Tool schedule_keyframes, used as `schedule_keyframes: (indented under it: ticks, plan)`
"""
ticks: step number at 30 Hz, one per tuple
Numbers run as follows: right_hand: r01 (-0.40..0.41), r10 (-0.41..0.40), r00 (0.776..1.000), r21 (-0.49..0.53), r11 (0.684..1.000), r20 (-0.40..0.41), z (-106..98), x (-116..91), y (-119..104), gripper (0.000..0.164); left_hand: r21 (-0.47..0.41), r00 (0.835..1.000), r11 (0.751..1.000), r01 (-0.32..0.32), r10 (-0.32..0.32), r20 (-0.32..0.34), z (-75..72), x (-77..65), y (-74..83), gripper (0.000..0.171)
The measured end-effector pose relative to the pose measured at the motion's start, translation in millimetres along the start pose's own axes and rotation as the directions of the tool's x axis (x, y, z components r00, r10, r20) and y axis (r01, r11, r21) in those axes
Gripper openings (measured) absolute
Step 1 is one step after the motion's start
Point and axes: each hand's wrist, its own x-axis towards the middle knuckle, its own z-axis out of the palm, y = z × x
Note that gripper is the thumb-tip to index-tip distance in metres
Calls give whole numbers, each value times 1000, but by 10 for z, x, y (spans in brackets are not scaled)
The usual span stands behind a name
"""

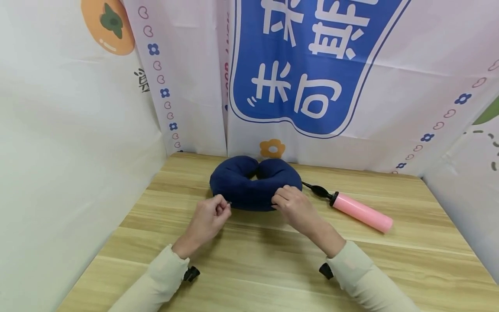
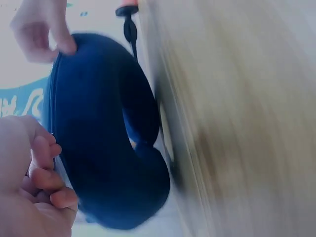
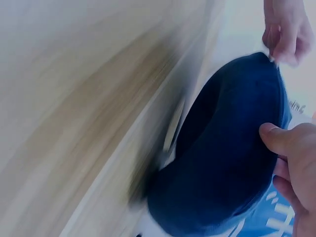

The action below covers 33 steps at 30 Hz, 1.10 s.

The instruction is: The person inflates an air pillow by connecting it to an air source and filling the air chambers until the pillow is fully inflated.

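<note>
A navy blue U-shaped neck pillow (image 1: 249,190) rests on the table with its gap toward the wall. Along its near edge runs a zipper (image 2: 53,94). At the left end of that edge, my left hand (image 1: 210,216) pinches the small metal zipper pull (image 1: 229,203), mostly covered by the fingers. My right hand (image 1: 294,206) grips the edge farther right, thumb on the near fabric in the right wrist view and fingers behind it. A pink hand pump (image 1: 362,212) with a black nozzle (image 1: 319,190) lies right of the pillow, its tip hidden behind it.
The wood-grain table (image 1: 249,268) ends at a wall covered with a printed white cloth (image 1: 195,65) close behind the pillow. White cloth (image 1: 78,130) also hangs at the left side. Wrist cameras (image 1: 191,274) sit under both sleeves.
</note>
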Motion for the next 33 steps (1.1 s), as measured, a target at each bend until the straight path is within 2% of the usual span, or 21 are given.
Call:
schedule_keyframes:
  ticks: [5, 9, 13, 17, 20, 29, 33]
  plan:
    - [-64, 64, 997, -7, 998, 35, -90, -12, -15, 23, -8, 999, 1000, 29, -29, 15, -73, -4, -38, 26]
    - [-28, 29, 999, -28, 999, 29, -66, 105, -174, 31, -45, 999, 999, -5, 6, 34, -61, 12, 19, 27]
    - [-21, 24, 1000, -129, 991, 20, 29, 201, -313, 36, -85, 998, 995, -42, 46, 49, -16, 22, 93, 27]
    - [-18, 26, 999, -253, 967, 29, 119, 219, -369, 22, -84, 998, 996, -43, 46, 43, 21, 15, 122, 28]
    - [6, 4, 999, -280, 960, 36, 177, 217, -371, 13, -72, 999, 997, -31, 34, 36, 23, -3, 115, 28]
    - [45, -49, 999, -162, 986, -21, 165, 119, -257, 7, -29, 1000, 999, -15, 15, 13, -84, -56, 31, 27]
    - [75, -79, 996, -104, 992, -40, 170, 70, -203, 12, -4, 1000, 1000, 3, -3, 7, -148, -65, -16, 26]
